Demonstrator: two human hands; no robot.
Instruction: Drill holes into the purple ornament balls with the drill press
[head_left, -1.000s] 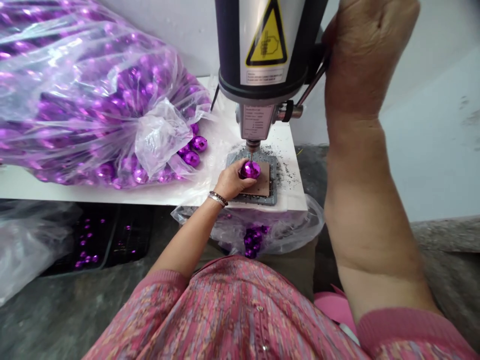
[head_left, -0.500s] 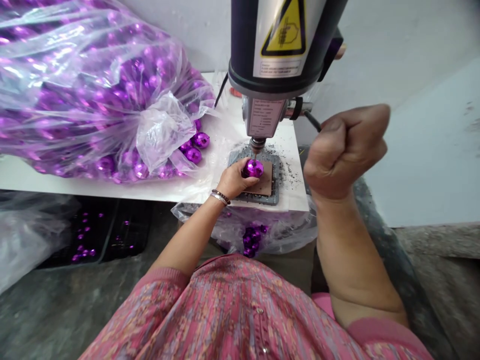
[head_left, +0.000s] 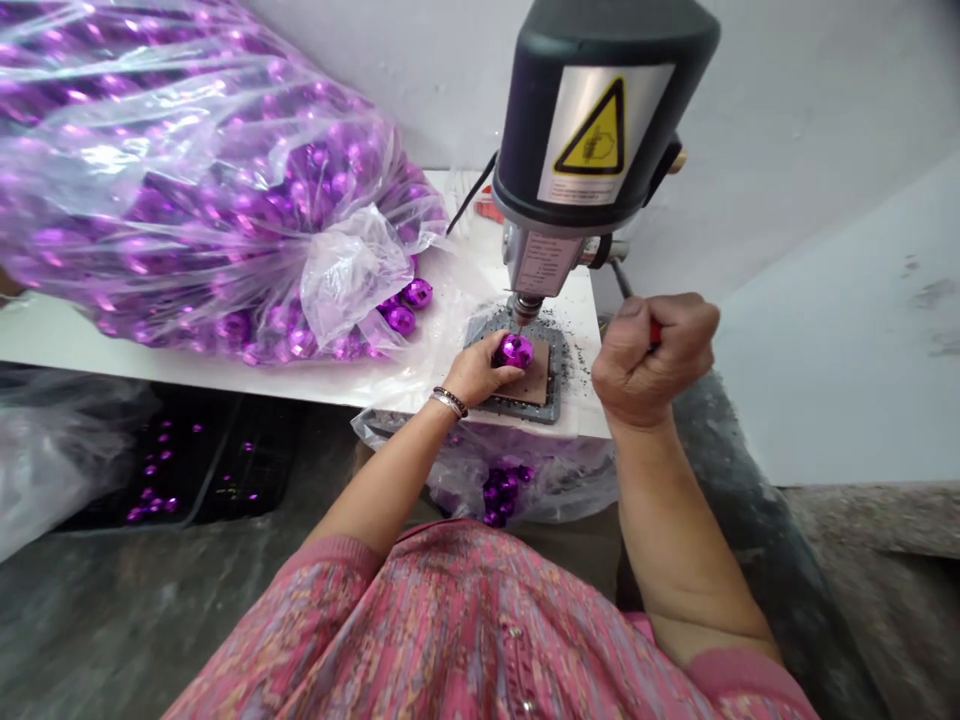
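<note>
A big plastic bag [head_left: 195, 190] full of purple balls fills the table [head_left: 90, 350] left of the drill press [head_left: 592, 140]. The left hand [head_left: 476, 370] is closed around a purple ball [head_left: 516, 350] under the bit; the right hand [head_left: 649, 355] is a fist on the lever [head_left: 624, 280].

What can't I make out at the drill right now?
- Head view: whether the drill bit touches the purple ball: too small.
- Lever handle: closed right hand hides it; only a red tip shows.
- Ball's underside: left hand covers it.
- Print on the warning label: too small.

lever handle [head_left: 655, 332] buried in right grip [head_left: 649, 360], bag [head_left: 187, 190] cut off left
</note>
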